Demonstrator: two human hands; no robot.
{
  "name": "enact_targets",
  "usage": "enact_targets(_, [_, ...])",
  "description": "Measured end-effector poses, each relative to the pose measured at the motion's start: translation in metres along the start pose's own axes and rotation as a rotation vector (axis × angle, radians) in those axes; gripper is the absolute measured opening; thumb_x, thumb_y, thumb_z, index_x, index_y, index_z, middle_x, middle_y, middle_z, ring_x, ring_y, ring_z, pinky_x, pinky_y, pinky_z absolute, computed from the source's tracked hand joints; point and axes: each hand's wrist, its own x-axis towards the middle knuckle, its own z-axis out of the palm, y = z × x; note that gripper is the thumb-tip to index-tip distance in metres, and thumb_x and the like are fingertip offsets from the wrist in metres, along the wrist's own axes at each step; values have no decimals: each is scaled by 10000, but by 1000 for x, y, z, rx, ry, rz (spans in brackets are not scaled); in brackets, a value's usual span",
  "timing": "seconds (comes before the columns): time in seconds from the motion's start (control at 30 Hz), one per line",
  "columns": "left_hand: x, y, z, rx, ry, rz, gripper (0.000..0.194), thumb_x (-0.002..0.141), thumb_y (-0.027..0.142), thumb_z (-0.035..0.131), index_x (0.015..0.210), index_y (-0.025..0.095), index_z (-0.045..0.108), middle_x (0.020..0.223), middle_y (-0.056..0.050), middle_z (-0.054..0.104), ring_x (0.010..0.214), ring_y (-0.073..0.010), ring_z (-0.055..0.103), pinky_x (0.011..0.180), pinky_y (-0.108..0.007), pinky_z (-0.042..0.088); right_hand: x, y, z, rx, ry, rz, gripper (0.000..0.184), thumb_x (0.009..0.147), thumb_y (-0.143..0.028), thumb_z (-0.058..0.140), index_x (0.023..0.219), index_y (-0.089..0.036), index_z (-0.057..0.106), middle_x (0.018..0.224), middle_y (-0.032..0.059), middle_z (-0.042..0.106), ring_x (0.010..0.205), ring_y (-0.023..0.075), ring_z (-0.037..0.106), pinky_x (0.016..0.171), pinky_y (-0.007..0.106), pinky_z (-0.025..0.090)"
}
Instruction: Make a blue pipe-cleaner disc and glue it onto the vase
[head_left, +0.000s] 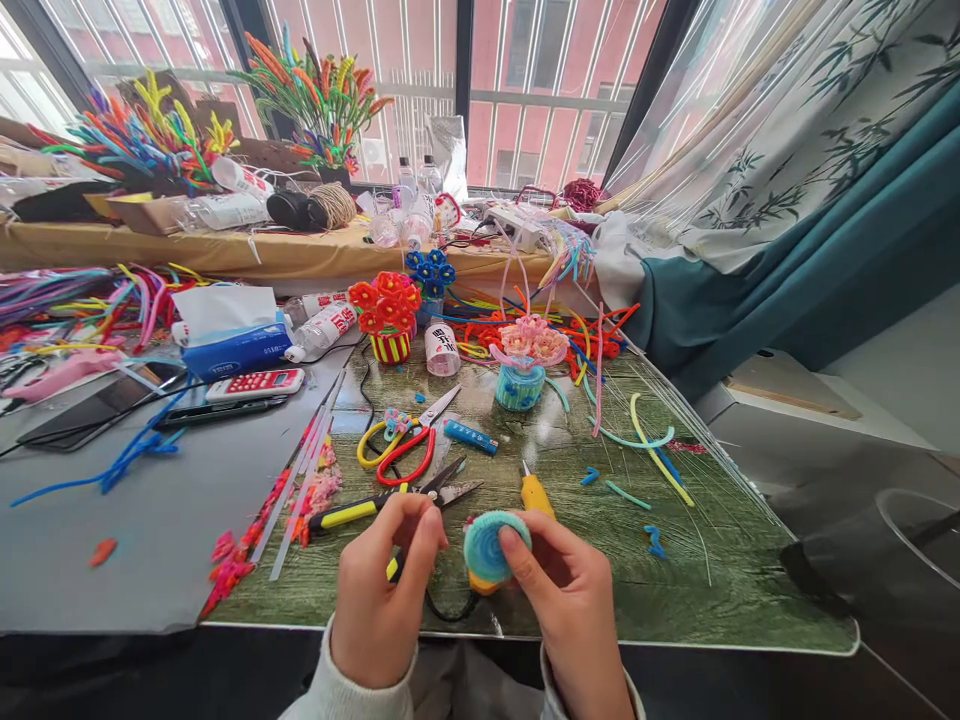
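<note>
My right hand (571, 592) grips a small round coil of fuzzy pipe cleaner (489, 547), blue and green with a yellow and orange underside, thumb pressed on its face. My left hand (381, 590) is closed in a pinch right beside the coil, above a black cord; what its fingertips hold is too small to make out. Both hands hover over the green mat (675, 590) at the table's near edge. Just beyond them lie yellow-handled pliers (390, 503), a yellow glue gun (536, 492) and red-and-yellow scissors (401, 445).
Finished pipe-cleaner flower pots stand further back: red (388, 318), pink on a blue base (523, 362), small blue (430, 272). Loose pipe cleaners litter the mat and the left side. A tissue pack (234, 335), calculator (255, 383), bottles and a cluttered shelf lie behind. Curtains hang at right.
</note>
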Motion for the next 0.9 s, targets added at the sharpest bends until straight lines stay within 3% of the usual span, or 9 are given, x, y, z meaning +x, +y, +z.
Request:
enact_targets(0.13, [2,-2,-3,36,-4,1,417,914,331,471,519,201,498,506,37,493,486,-98,446,543,-245,362,1,-2,0,14,28,9,279,774,-453,700,746,-179,745,679,37,695,602,166,620,522,222,503])
enact_targets(0.2, [3,-4,-4,58,20,4,370,881,337,529,538,200,544,534,28,535,516,-109,468,557,-247,377,1,-2,0,30,35,13,277,770,-453,701,748,-180,746,674,38,695,604,170,623,526,227,510])
enact_targets(0.33, [4,-3,-6,-67,20,-46,153,824,333,610,773,201,668,731,10,644,587,-117,520,578,-234,430,1,-5,1,27,15,6,265,769,-446,701,735,-187,746,659,32,693,589,164,619,504,217,496])
enact_targets(0.43, [4,-1,-6,-131,-4,-82,173,837,331,594,881,194,692,767,-3,664,584,-115,541,580,-235,447,-1,-7,3,35,48,22,262,765,-445,703,726,-188,744,657,28,687,597,166,615,509,221,492])
enact_targets(0.9, [3,3,-3,-151,48,-140,135,780,315,663,758,185,689,651,13,636,566,-110,547,523,-204,454,0,-4,1,5,52,43,281,761,-471,702,758,-195,757,675,26,704,597,166,619,514,220,495])
